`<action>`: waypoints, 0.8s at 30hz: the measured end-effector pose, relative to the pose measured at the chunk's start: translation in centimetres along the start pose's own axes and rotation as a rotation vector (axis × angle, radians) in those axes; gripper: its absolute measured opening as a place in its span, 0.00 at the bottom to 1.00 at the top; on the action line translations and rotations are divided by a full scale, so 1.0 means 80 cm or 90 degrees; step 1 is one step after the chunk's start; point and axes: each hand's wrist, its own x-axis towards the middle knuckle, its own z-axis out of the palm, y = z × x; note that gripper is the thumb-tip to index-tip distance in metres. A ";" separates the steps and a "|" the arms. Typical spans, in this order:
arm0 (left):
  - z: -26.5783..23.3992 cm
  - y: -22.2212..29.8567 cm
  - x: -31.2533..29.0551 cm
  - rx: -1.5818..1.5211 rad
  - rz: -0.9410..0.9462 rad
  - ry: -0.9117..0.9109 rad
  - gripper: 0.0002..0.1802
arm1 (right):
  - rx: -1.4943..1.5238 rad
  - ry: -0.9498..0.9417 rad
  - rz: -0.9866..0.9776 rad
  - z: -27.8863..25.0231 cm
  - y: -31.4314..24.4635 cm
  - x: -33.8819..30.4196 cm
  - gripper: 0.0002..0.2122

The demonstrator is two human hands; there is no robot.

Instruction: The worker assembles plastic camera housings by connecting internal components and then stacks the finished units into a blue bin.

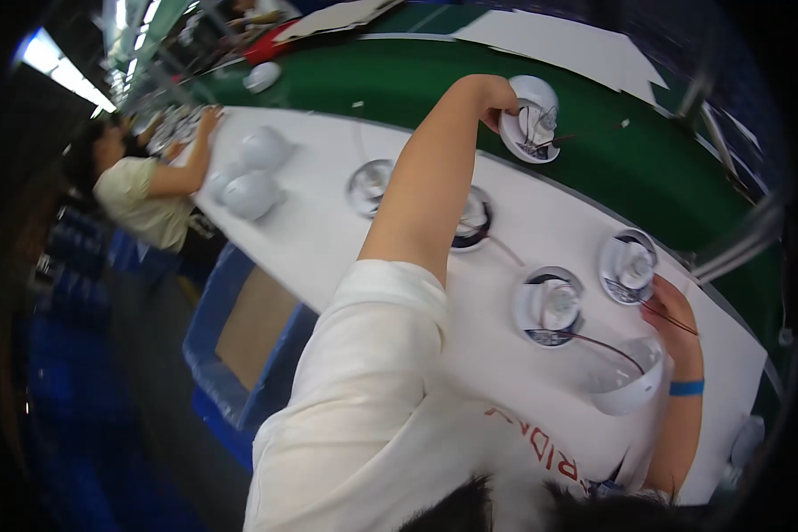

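My left arm stretches across the white table to the green conveyor. My left hand (498, 99) is closed on the rim of a white bowl-shaped housing (530, 87), which has a white fitting inside and a thin dark wire trailing right. At the right, my right hand (674, 321) grips the edge of a round white housing (614, 275) with a dark label and a wire running past my fingers; some fingers are hidden. A similar housing (534, 310) lies just left of it. Nearest my right forearm sits a white dome shell (634, 390).
Two more round housings, one (365, 188) left of my forearm and one (477, 222) partly behind it, lie on the table (328, 257). White domes (253, 195) cluster farther left, near a seated co-worker (137, 191). A blue-lined bin (208, 332) stands below the table edge. Metal posts (736, 239) rise at right.
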 end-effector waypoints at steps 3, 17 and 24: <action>-0.047 -0.070 -0.020 0.040 -0.117 0.003 0.13 | -0.062 0.106 -0.010 -0.027 0.019 -0.046 0.20; -0.072 -0.154 -0.072 0.721 0.252 -0.171 0.11 | -0.241 0.107 -0.105 0.059 0.030 -0.226 0.52; -0.091 -0.116 -0.008 0.330 0.350 0.740 0.15 | -0.260 0.237 -0.322 0.090 0.054 -0.190 0.56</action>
